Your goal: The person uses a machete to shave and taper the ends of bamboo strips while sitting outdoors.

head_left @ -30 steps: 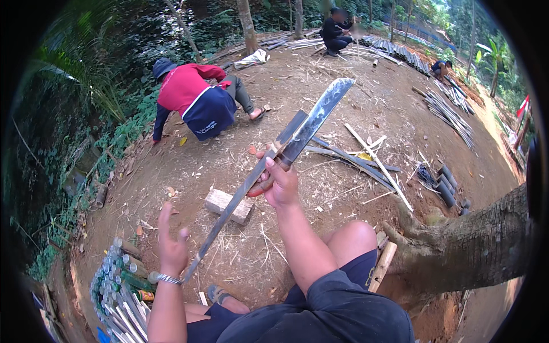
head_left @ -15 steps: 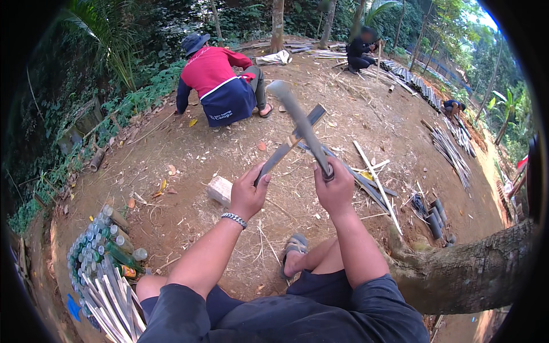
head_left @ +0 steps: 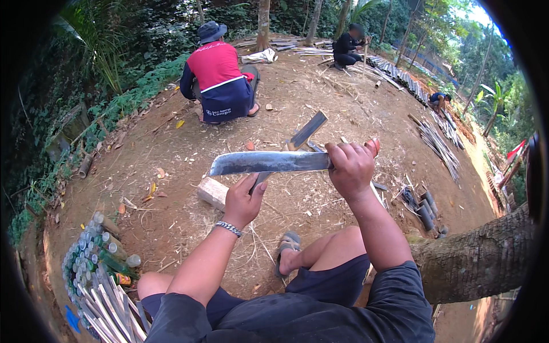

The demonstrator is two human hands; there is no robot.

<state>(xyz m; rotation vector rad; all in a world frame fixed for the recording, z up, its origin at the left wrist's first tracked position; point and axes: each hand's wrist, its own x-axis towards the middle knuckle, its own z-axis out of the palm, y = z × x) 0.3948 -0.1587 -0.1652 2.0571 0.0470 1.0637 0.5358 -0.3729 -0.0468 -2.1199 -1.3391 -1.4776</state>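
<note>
My right hand (head_left: 353,168) is closed round the handle of a machete (head_left: 269,162). Its broad grey blade lies almost level, pointing left across the view. In my left hand (head_left: 243,203), its fingers pinched, is the near end of a dark bamboo slat (head_left: 309,129). The slat slants up and away to the right, and the blade hides its middle part. Just above the blade a pale cut place shows on the slat. Whether the blade touches the slat I cannot tell. A pale wooden block (head_left: 213,193) lies on the ground beyond my left wrist.
Glass bottles (head_left: 94,246) and a bundle of pale strips (head_left: 108,303) are at lower left. A thick tree trunk (head_left: 474,254) lies across the right. Dark bamboo pieces (head_left: 426,210) lie near it. A person in red and blue (head_left: 220,80) squats ahead; two others work farther off.
The machete has swung from raised and pointing away to nearly level, pointing left over the slat. My right hand has risen and turned. The left hand still grips the slat.
</note>
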